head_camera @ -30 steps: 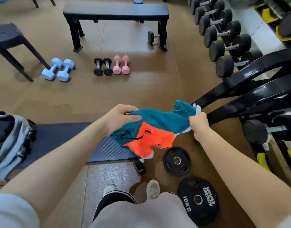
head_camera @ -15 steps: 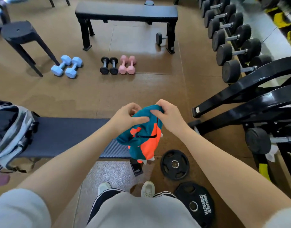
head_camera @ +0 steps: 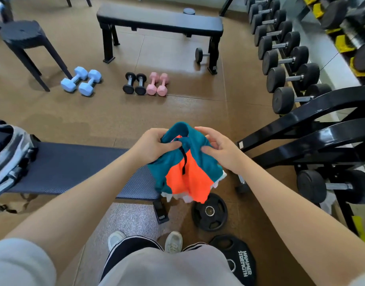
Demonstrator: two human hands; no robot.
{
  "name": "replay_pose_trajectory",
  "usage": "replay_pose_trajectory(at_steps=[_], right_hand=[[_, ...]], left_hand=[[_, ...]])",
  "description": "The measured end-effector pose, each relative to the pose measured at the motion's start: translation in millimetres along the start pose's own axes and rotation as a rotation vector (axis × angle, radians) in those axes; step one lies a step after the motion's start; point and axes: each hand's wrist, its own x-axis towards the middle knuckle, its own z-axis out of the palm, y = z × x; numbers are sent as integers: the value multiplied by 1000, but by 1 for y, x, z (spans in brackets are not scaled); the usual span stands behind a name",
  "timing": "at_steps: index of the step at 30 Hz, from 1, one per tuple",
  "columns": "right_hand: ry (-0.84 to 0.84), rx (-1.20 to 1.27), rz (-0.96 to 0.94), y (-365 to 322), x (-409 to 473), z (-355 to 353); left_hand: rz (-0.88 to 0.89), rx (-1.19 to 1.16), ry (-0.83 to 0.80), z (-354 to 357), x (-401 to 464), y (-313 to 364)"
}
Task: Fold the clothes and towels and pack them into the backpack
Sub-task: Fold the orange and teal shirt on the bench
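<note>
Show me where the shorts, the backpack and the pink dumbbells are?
shorts (head_camera: 187, 178): head view, on the orange front panel.
backpack (head_camera: 10, 159): head view, on its grey side, at the left edge.
pink dumbbells (head_camera: 157, 84): head view, on the pair's handles.

Both forearms extend forward from the lower corners of the view and converge at centre, bare from the short pale sleeves down. Left hand (head_camera: 151, 145) — fingers curled, thumb pressed across the front, gripping the bunched upper edge of the shorts (head_camera: 187, 162) from the left side. Right hand (head_camera: 219, 148) — held just to the right at the same height, fingers loosely bent over the top of the fabric, thumb pressing on its front face. Both wrists are roughly level, and the hands are close together, held in the air in front of the body.
</note>
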Motion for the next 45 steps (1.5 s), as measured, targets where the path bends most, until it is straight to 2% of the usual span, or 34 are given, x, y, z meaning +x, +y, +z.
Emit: replay_pose_trajectory(at_steps=[3,5,7,9,11,13,14,18,20,22,25,29,31,33,37,39,41,45], right_hand=[[189,-39,-58,8,8,8],[270,35,45,7,12,7],[201,144,131,6,11,4],[39,158,124,3,5,1],[-58,-74,36,3,1,1],[2,-356,-87,7,4,4],[34,-417,-137,9,8,4],[93,-355,-102,12,15,9],[125,-229,-29,13,16,10],[148,26,67,13,14,10],[224,290,142,14,9,6],[355,283,174,15,12,1],[410,248,198,17,15,-2],[454,192,218,21,16,-6],[480,152,245,33,9,-17],[475,53,246,47,4,-20],[463,-64,273,64,-2,-19],[562,-44,371,89,-18,-17]], left_hand=[[54,67,-20,-4,5,14],[56,237,-35,-7,7,15],[29,490,-66,-12,8,12],[-18,644,-99,-15,7,8],[-52,682,-131,-16,5,3],[-47,676,-157,-15,3,-1],[-41,677,-171,-15,2,-2],[-65,698,-236,-16,-5,-13],[-81,717,-268,-16,-10,-22],[-118,587,-268,-18,-15,-35],[-198,180,-238,-23,-25,-49],[-231,-325,-156,-9,-38,-45],[-227,-438,-77,3,-39,-41],[-162,-396,-75,8,-38,-43],[-124,-343,-217,8,-36,-49],[-113,-192,-195,12,-34,-54],[-118,30,-100,22,-32,-58],[-127,310,-73,57,-24,-44]])
